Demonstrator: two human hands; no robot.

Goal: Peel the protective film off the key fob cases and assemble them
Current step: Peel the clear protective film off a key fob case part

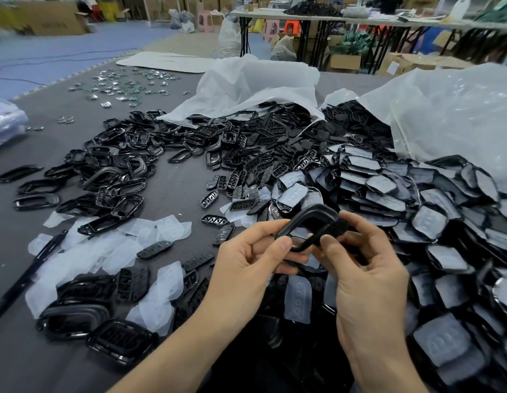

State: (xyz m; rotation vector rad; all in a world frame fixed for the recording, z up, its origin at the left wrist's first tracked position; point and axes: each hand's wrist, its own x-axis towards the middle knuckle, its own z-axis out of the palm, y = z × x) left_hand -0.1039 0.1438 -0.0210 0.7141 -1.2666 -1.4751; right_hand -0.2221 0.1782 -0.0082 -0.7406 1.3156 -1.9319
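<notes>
Black case frame (300, 219), above the table (173, 191) near its front edge, pinched between thumb and fingers of both the left hand (246, 268) and the right hand (363, 268). Behind, a white bag (261, 80) spills bare black parts (246, 143); to its right, a clear bag (451, 117) spills film-covered cases (383, 185).
</notes>
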